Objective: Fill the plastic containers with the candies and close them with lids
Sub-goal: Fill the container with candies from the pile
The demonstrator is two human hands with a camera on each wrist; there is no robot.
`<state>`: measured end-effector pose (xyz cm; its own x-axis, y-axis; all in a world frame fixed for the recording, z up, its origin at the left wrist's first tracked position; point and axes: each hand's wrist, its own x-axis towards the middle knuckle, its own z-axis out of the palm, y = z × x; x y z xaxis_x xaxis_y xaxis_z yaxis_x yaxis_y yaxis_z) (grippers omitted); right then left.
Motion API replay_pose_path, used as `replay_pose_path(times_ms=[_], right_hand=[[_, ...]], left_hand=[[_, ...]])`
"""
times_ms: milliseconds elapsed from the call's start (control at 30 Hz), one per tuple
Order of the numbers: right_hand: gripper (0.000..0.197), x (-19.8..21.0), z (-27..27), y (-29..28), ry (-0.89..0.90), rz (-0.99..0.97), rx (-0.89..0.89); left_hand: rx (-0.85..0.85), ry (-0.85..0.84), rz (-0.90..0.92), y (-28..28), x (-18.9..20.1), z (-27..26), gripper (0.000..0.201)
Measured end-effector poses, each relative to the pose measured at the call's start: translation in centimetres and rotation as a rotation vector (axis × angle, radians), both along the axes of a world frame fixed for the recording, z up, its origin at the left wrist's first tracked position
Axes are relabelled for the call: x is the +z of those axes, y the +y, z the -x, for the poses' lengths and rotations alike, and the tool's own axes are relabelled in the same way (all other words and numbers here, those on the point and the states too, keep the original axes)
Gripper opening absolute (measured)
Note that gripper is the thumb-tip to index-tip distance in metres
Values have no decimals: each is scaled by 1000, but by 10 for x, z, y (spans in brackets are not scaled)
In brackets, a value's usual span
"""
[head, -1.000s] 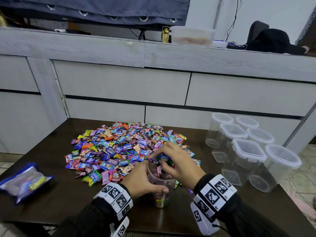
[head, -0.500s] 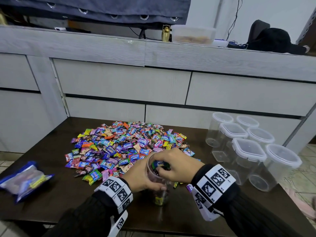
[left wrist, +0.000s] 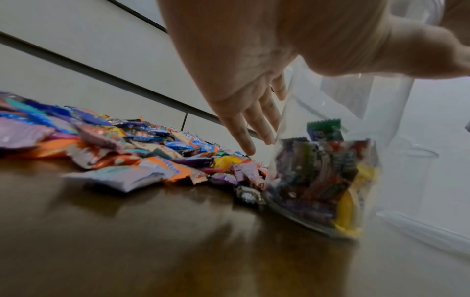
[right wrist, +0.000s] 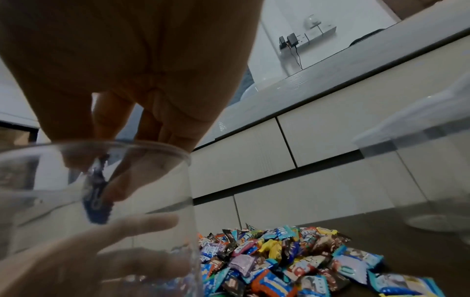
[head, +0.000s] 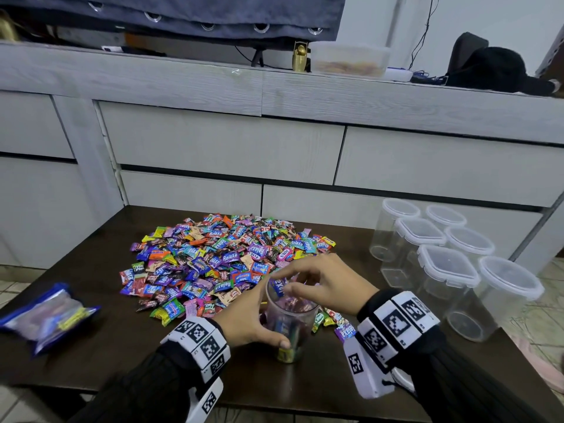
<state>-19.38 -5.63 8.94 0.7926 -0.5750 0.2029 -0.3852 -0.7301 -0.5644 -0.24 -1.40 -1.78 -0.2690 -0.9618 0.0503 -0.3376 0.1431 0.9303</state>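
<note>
A clear plastic container point(head: 288, 326) stands lidless on the dark table, about a third full of wrapped candies point(left wrist: 320, 176). My left hand point(head: 248, 315) grips its side, thumb in front and fingers behind point(left wrist: 254, 124). My right hand point(head: 317, 280) hovers over the container mouth point(right wrist: 152, 147) with its fingers loosely spread. Thumb and fingertip pinch a blue candy point(right wrist: 98, 199) that hangs inside the rim. Blurred candies show just below it in the head view. The big candy pile point(head: 225, 261) lies just behind the container.
Several empty lidded containers point(head: 448, 270) stand at the table's right side. A blue-edged bag point(head: 45, 315) lies at the left near the table edge. A few stray candies point(head: 335, 322) sit under my right wrist. Grey drawers point(head: 225, 148) rise behind the table.
My right hand took candies from the pile, dipped into the container mouth, and now its fingers have spread and lifted slightly. My left hand kept hold of the container.
</note>
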Motion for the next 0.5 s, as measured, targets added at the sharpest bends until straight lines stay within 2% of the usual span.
replay_pose_path(times_ms=[133, 267, 433, 467, 500], right_hand=[[22, -4, 2, 2, 37, 60, 41], [17, -1, 0, 2, 27, 62, 10], [17, -10, 17, -9, -367, 15, -290], [17, -16, 23, -15, -370, 27, -360], [18, -24, 29, -23, -299, 38, -421]], left_hand=[[14, 15, 15, 6, -6, -3, 87], [18, 33, -2, 5, -8, -6, 88], [-40, -33, -3, 3, -6, -14, 102], [-27, -64, 14, 4, -4, -19, 107], [7, -108, 32, 4, -2, -25, 112]])
